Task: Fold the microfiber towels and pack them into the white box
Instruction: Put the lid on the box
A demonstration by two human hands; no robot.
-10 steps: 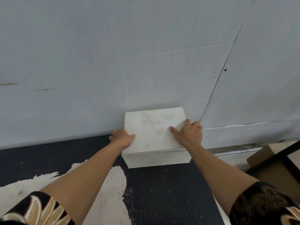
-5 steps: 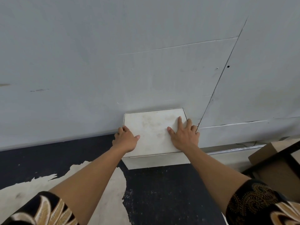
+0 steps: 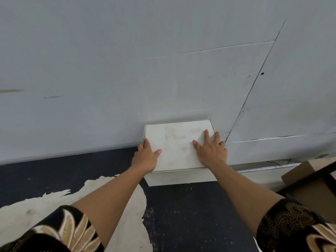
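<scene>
White box [image 3: 177, 142], lid closed and faintly smudged, sits on a dark, scuffed surface [image 3: 181, 215] with its far side against a grey wall [image 3: 127, 70]. The left hand [image 3: 145, 157] rests on the box's left edge, thumb on the lid and fingers straight along the side, grasping nothing. The right hand [image 3: 211, 151] lies flat on the right part of the lid, fingers spread, also unclenched. A brown cardboard box [image 3: 305, 170] stands well to the right of the white box.
</scene>
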